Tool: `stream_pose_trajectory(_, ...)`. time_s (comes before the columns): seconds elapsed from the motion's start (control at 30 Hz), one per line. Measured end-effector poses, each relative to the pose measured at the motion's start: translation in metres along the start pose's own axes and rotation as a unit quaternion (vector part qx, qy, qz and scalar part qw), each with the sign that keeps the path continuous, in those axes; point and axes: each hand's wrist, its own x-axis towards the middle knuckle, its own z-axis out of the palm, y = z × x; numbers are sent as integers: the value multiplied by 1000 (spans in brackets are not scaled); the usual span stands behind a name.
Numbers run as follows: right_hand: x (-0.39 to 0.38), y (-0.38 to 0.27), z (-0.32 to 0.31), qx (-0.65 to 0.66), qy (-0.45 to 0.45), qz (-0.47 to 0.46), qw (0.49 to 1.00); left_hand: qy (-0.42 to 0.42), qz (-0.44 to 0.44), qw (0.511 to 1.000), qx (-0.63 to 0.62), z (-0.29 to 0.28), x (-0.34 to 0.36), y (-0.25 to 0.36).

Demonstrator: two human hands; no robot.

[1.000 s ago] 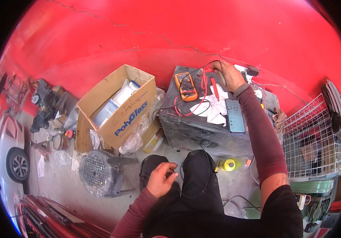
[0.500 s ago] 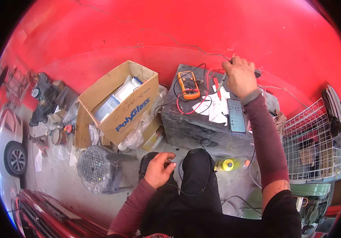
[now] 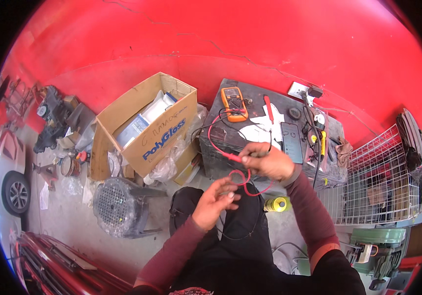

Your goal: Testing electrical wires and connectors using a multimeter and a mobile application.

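My right hand is over the near edge of the dark box-like stand, its fingers closed on the red test lead. The lead's slack loops below the fingers, and its far part runs up to the orange multimeter. A black lead passes close by that hand. My left hand is above my lap, just left of the red loop, with curled fingers and the thumb near the index finger. Whatever it pinches is hidden; a thin dark cable hangs below it across my legs.
On the dark stand lie white paper, a red-handled tool and a phone. A socket with a black plug is at the wall. Around it are a cardboard box, a stool, a yellow bottle and a wire basket.
My right hand has come down from near the wall socket toward my lap, now with the red lead in it. My left hand has moved slightly up and right.
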Motion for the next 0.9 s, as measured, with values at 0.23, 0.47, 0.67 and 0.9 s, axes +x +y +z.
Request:
stream_pose_trajectory(0.23,-8,16,47,132,-73,-57,987,62,56,970,-228,19,18,9)
stream_pose_trajectory(0.47,-13,7,-5,242,99,-98,960,99,100,966,-219,-33,-6,-3)
stream_pose_trajectory(0.67,0,20,-15,477,134,-188,848,168,86,978,-93,-54,-24,10)
stream_pose_trajectory(0.9,27,14,5,299,149,-274,902,148,89,983,-58,-64,-25,-16)
